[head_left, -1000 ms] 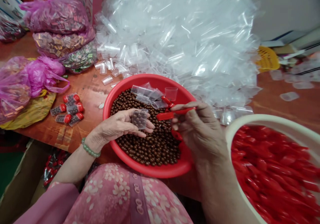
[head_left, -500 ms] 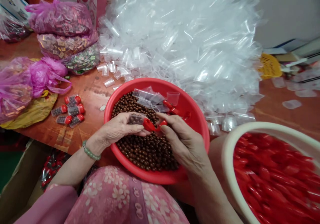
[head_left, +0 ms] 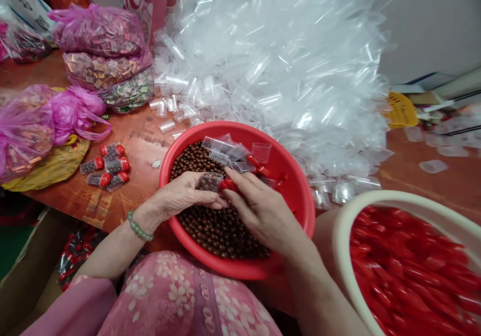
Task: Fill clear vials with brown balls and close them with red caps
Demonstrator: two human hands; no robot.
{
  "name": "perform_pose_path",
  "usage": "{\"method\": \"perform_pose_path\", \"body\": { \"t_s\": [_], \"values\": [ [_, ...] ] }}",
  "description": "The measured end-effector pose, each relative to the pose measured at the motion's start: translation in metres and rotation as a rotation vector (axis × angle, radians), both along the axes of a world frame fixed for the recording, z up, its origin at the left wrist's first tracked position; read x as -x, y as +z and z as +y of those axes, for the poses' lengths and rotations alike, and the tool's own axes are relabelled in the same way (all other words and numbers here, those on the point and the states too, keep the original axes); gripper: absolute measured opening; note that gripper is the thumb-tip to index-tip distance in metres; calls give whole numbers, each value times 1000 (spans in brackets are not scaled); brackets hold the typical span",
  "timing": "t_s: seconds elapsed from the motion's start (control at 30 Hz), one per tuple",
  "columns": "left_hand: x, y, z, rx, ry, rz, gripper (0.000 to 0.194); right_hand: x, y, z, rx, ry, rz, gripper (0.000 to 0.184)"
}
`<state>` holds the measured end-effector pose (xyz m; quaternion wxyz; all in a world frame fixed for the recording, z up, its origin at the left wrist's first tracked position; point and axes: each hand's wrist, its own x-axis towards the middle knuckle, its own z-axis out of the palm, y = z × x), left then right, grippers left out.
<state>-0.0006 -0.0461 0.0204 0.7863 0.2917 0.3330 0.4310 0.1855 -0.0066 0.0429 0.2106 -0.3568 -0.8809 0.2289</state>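
Observation:
My left hand [head_left: 184, 193] is closed around a clear plastic tube [head_left: 210, 182] filled with dark brown balls. At the tube's right end sits a red cap [head_left: 226, 185], and my right hand [head_left: 259, 208] grips it with thumb and fingers, partly hiding it. Both hands are over a red basin [head_left: 308, 211] that holds many brown balls [head_left: 221, 236]. Toward the basin's back lie several empty clear tubes [head_left: 225, 148] and a few red caps [head_left: 259, 164].
Capped, filled tubes [head_left: 117, 164] lie left of the basin. Behind it rises a large heap of clear tubes [head_left: 278, 65]. A cream tub [head_left: 340, 236] of red pieces stands at right. Pink bags [head_left: 101, 30] are at left, a yellow basket [head_left: 401, 109] at right.
My right hand has moved left and closed the open red cap piece against the tube's end. The view has shifted slightly.

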Motion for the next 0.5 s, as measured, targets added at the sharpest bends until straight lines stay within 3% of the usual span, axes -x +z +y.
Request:
{"method": "perform_pose_path", "body": {
  "t_s": [0.1,0.2,0.5],
  "values": [
    [1,-1,-2,-3,-69,-6,50,-7,6,16,308,-31,277,35],
    [0,0,-2,-58,-83,68,49,-5,8,22,487,-49,428,26],
    [4,2,-2,-125,-156,131,45,7,3,25,417,24,359,21]
  ]
}}
